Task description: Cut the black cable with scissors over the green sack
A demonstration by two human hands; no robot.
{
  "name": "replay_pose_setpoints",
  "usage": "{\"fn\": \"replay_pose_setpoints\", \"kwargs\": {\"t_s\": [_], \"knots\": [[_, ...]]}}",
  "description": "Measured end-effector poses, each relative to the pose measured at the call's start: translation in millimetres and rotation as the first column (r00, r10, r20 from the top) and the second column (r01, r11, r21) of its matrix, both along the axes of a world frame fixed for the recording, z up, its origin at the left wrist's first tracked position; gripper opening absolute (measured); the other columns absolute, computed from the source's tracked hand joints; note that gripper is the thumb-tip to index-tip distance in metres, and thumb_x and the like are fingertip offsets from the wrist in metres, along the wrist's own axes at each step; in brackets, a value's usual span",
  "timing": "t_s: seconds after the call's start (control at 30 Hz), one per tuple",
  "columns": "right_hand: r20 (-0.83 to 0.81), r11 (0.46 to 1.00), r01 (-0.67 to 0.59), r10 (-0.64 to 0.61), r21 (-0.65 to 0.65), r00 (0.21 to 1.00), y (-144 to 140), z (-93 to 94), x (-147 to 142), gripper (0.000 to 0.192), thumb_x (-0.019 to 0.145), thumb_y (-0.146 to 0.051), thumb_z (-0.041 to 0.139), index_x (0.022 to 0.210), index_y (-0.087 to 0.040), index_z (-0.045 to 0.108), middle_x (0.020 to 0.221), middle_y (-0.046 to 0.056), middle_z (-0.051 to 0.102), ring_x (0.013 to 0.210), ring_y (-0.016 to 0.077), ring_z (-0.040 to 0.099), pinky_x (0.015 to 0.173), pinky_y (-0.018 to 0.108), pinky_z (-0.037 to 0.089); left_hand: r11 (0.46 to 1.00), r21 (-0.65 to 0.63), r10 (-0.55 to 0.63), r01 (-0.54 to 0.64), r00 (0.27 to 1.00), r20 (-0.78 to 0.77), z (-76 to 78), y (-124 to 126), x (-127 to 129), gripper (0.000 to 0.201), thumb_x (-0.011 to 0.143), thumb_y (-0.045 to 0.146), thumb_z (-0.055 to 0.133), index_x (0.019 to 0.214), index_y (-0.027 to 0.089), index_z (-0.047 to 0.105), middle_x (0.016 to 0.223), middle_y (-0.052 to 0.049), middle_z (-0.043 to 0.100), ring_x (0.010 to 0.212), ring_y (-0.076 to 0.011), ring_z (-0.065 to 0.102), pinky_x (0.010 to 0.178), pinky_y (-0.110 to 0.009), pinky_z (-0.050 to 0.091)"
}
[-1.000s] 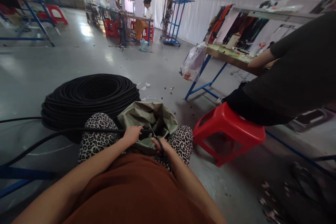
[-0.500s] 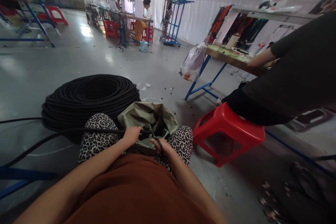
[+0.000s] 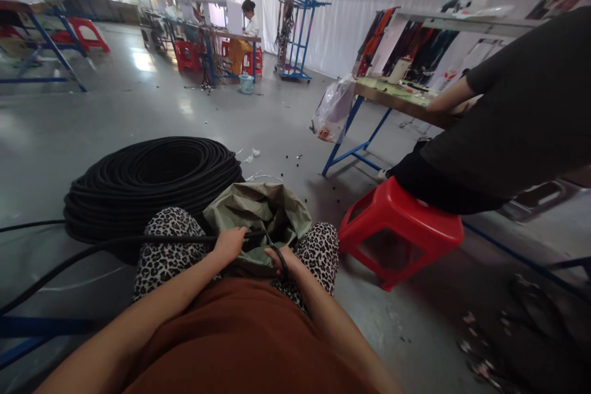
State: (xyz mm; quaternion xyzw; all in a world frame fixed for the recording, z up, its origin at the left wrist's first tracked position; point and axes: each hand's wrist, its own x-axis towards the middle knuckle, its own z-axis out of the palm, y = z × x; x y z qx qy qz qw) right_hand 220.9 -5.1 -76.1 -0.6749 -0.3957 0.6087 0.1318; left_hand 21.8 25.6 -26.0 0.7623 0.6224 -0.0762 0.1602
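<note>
Your left hand (image 3: 229,242) is closed around the thin black rubbery hose (image 3: 138,240), and your right hand (image 3: 281,257) grips a small black-handled cutting tool (image 3: 279,257) whose blades I cannot make out; both hands sit close together over your lap, just above the open mouth of the crumpled olive-green woven sack (image 3: 258,214) held between your leopard-print knees (image 3: 173,240). From the way things lie, you look to be at the cutting step: the hose runs taut across your left thigh to the tool, so the next move calls for a steady left grip, the hose end held over the sack, and a clean squeeze of the right hand. The hose is smooth, round and pliant, trailing off to your left across the glossy grey concrete floor (image 3: 115,104). Just beyond your knees lies the big flat coil of black hose (image 3: 152,181), wound in many neat matte rings. To your right stands a red moulded plastic stool (image 3: 401,231) with another person in dark clothes (image 3: 508,117) seated on it, an arm resting on a blue-framed worktable (image 3: 397,101) where a clear plastic bag (image 3: 333,108) hangs from the corner. Small black offcuts (image 3: 295,157) speckle the floor nearby.
</note>
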Motion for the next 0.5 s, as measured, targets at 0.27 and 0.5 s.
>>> {"fn": "replay_pose_setpoints", "kwargs": {"t_s": [0.27,0.5], "knots": [[-0.011,0.979,0.201,-0.202,-0.043,0.979,-3.8,4.2,3.2,0.044,0.107,-0.047,0.062,0.075,-0.017,0.058,0.050,-0.003,0.051,0.034,0.0105,0.046,0.033,0.019,0.038,0.999,0.036,0.025,-0.027,0.998,0.057,-6.4,5.8,-3.0,0.037,0.103,0.014,0.047,0.134,0.019,0.067,0.133,-0.015,0.077,0.124,-0.0253,0.073,0.103,-0.035,0.053],[-0.066,0.959,0.275,-0.280,-0.072,0.958,-14.5,-0.2,3.6,0.046,0.108,-0.047,0.062,0.072,-0.018,0.056,0.051,-0.004,0.050,0.036,0.0101,0.047,0.037,0.020,0.043,0.999,0.051,0.013,-0.018,0.996,0.088,-13.9,1.6,0.9,0.036,0.103,0.016,0.053,0.137,0.019,0.065,0.131,-0.015,0.076,0.123,-0.0256,0.071,0.104,-0.036,0.051]]}}
